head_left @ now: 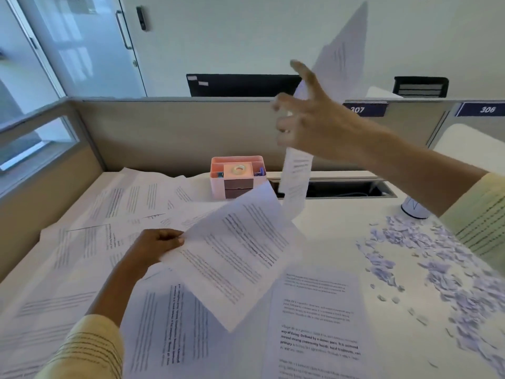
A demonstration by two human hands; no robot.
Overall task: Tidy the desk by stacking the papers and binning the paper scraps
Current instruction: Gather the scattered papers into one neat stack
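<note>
Printed sheets cover the white desk. My left hand pinches the edge of one sheet and holds it lifted above the others. My right hand is raised high over the desk's back and grips a bent sheet; its top points up and its lower end hangs down toward the desk. The index finger sticks out, blurred. A heap of small pale-purple paper scraps lies spread over the desk's right side. More sheets lie at front centre and at left.
A pink desk organiser with tape stands at the back centre, beside an open cable slot. A white cylinder stands near the scraps. Beige partitions wall the desk at the back and left; a glass door is beyond.
</note>
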